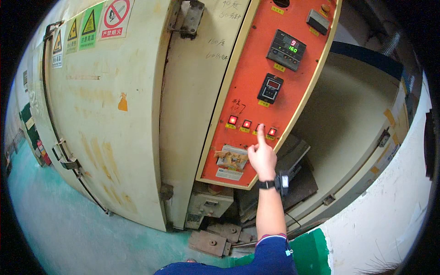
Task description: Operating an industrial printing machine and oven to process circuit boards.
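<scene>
My right hand (pixel 262 158) reaches up to an orange control panel (pixel 227 98), its index finger stretched out and the other fingers curled in, holding nothing. The fingertip is on or right at a small push button, third in a row, and mostly covers it. To its left are two red-lit buttons, one at the left end (pixel 233 120) and one beside it (pixel 247 124). Another red-lit button (pixel 272 132) sits just right of the finger. A black band with a small device (pixel 283 182) is around my wrist. My left hand is out of the picture.
Above the buttons are a lit temperature controller (pixel 286 50) and a dark timer (pixel 269 88). A large cream metal door (pixel 110 119) with warning signs stands left, its long latch rod (pixel 68 162) along the edge. Low down sit a grey box (pixel 208 204) and rusty metal blocks (pixel 208 242).
</scene>
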{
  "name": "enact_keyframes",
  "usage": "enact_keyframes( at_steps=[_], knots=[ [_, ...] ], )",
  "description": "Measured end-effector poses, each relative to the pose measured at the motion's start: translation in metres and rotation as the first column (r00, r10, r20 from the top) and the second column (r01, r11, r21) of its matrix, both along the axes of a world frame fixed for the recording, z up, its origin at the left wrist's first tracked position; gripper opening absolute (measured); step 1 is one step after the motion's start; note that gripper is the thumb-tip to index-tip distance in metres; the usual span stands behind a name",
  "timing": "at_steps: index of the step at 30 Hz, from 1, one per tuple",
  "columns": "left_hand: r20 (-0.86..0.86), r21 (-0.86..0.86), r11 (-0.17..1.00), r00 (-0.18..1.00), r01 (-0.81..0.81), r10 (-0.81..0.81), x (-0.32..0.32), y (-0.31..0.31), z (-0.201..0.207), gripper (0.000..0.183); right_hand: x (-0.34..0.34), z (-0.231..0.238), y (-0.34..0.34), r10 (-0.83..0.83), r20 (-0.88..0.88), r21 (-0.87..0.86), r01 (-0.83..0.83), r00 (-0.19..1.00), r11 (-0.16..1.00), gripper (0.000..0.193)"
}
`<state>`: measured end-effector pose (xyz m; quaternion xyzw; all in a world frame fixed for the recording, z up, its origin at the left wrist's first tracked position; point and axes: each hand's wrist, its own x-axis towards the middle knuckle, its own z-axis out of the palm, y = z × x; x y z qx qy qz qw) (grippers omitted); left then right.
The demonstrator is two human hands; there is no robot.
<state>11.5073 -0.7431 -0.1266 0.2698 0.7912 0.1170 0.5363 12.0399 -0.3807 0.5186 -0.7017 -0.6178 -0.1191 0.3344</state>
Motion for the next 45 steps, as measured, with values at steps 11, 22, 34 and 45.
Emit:
enact_keyframes(
  at_steps=[11, 22, 34, 45],
  knots=[
    [-0.184, -0.011, 0.959, 0.942, 0.284, -0.282, -0.007, 0.023, 0.001, 0.040, -0.033, 0.001, 0.013, -0.016, 0.125, -0.088, 0.027, 0.992, 0.996, 0.075],
    [-0.223, -0.011, 0.932, 0.908, 0.362, -0.355, -0.007, 0.033, 0.002, 0.040, -0.056, 0.011, 0.023, 0.160, 0.166, -0.075, -0.149, 0.973, 0.986, 0.075],
    [-0.400, 0.077, 0.879, 0.822, 0.470, -0.404, -0.026, -0.022, -0.016, 0.039, -0.194, -0.053, -0.021, 0.711, -0.025, -0.282, -0.687, 0.703, 0.670, 0.062],
    [-0.106, -0.066, 0.779, 0.780, -0.624, 0.616, -0.036, -0.172, 0.091, 0.027, -0.401, -0.223, -0.050, 0.942, -0.185, -0.733, -0.678, 0.279, 0.057, 0.047]
  ],
)
